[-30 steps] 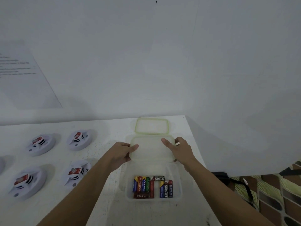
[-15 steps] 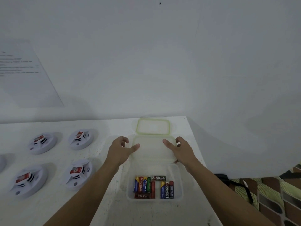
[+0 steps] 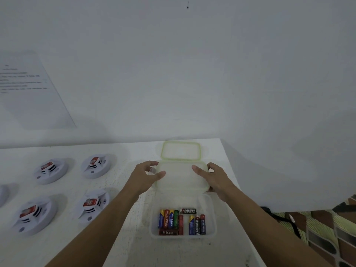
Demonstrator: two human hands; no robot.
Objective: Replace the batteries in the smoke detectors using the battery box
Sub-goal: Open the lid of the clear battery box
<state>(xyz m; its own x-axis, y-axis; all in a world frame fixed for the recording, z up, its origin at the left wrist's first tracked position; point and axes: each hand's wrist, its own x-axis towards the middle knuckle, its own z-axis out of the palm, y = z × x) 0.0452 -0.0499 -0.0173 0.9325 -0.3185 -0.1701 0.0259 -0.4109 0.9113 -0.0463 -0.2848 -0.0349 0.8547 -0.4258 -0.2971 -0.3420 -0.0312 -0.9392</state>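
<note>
Fingers of the left hand have lifted off the green-rimmed lid, grip now unclear, while the right hand clasps its edge; a lopsided pull could jolt the open battery box just nearer, spilling batteries.

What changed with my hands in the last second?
The left hand has spread its fingers at the left edge of the translucent green-rimmed plastic lid, loosening its grip, thumb still on top. The right hand keeps its grip on the right edge. Lid, clear plastic battery box and white round smoke detectors stayed put.
</note>
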